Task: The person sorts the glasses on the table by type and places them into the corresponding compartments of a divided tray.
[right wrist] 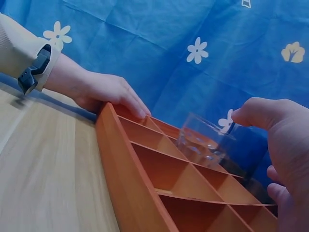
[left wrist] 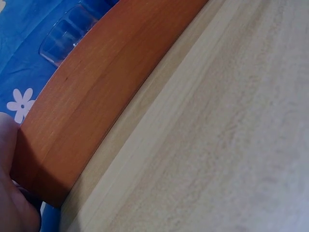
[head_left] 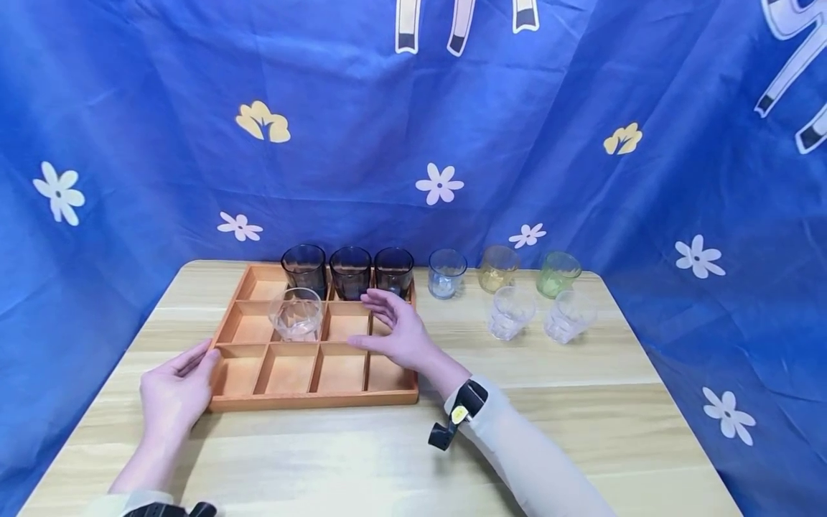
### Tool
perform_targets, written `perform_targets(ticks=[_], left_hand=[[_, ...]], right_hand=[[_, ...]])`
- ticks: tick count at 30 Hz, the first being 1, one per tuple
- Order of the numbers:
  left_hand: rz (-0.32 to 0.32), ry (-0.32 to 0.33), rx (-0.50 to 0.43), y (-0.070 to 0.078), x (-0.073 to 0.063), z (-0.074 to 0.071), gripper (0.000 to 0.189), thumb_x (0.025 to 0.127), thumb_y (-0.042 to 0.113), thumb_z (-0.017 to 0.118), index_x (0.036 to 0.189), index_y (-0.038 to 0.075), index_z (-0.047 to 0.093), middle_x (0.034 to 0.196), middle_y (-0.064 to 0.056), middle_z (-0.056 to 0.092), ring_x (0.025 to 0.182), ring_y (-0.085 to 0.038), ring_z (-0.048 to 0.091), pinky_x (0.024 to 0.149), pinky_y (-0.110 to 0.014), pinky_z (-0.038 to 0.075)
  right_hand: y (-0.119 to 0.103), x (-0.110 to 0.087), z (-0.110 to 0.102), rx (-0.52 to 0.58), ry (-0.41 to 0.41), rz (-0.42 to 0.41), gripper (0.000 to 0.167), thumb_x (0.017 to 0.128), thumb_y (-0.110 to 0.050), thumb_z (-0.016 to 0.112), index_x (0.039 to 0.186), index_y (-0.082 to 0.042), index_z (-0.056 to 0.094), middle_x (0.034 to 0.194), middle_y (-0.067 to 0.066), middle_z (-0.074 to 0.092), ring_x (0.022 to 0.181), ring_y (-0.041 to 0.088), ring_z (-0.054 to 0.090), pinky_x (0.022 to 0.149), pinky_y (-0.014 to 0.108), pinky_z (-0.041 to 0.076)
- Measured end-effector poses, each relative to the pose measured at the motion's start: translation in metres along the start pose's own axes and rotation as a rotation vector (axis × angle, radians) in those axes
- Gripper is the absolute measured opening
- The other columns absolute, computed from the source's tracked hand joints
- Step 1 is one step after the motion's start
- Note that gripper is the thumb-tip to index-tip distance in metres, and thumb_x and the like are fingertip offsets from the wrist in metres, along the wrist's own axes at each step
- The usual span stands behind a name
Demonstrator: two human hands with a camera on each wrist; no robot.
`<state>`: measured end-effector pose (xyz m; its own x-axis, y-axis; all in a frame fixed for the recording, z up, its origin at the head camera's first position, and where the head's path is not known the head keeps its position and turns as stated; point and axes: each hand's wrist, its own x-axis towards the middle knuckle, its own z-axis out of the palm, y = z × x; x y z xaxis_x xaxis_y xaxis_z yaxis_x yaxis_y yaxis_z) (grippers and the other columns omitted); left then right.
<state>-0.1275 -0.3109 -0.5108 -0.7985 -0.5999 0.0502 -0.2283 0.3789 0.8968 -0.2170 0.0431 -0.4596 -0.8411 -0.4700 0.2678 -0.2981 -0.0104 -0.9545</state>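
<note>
A shallow wooden tray (head_left: 310,402) divided into compartments lies on the table. My left hand (head_left: 174,391) grips its front left side, with the thumb at the rim; the left wrist view shows the tray's outer wall (left wrist: 111,72) beside that hand. Over the tray's right part hovers my right hand (head_left: 402,334), fingers apart and nothing between them. Left of it, a clear glass (head_left: 297,316) stands in the second compartment of the middle row. Three dark glasses, left (head_left: 304,270), middle (head_left: 351,274) and right (head_left: 393,271), stand in the back row.
Right of the tray, a blue glass (head_left: 446,274), a yellow glass (head_left: 497,268) and a green glass (head_left: 558,274) stand along the back of the table (head_left: 549,409). Two clear glasses (head_left: 510,314) are in front of them. A blue patterned cloth (head_left: 362,158) hangs behind.
</note>
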Motion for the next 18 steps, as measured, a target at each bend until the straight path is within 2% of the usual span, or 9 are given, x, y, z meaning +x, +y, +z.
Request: perform_targets(ticks=[7, 14, 18], left_hand=[[-0.008, -0.002, 0.002, 0.0, 0.0, 0.0, 0.041, 0.1, 0.03, 0.076, 0.135, 0.008, 0.073, 0.116, 0.004, 0.072, 0.087, 0.021, 0.06, 0.074, -0.002, 0.048], [-0.008, -0.003, -0.006, 0.001, -0.001, -0.001, 0.04, 0.1, 0.029, 0.077, 0.134, 0.008, 0.073, 0.117, 0.002, 0.071, 0.086, 0.021, 0.06, 0.072, -0.003, 0.049], [0.002, -0.001, -0.011, 0.001, 0.0, 0.0, 0.039, 0.1, 0.028, 0.077, 0.134, 0.008, 0.073, 0.117, 0.002, 0.071, 0.086, 0.021, 0.06, 0.073, -0.003, 0.049]], right_hand=[[-0.01, -0.009, -0.024, 0.004, 0.01, -0.031, 0.086, 0.08, 0.005, 0.09, 0.152, 0.008, 0.043, 0.15, 0.022, 0.056, 0.141, 0.04, 0.05, 0.121, 0.041, 0.037], [-0.014, -0.024, -0.054, -0.049, 0.052, -0.036, 0.083, 0.079, 0.005, 0.09, 0.15, 0.007, 0.047, 0.148, 0.02, 0.059, 0.139, 0.035, 0.054, 0.12, 0.041, 0.039], [-0.015, -0.034, -0.072, -0.06, 0.091, -0.041, 0.082, 0.077, 0.007, 0.09, 0.148, 0.009, 0.049, 0.145, 0.017, 0.061, 0.138, 0.037, 0.054, 0.119, 0.04, 0.04]])
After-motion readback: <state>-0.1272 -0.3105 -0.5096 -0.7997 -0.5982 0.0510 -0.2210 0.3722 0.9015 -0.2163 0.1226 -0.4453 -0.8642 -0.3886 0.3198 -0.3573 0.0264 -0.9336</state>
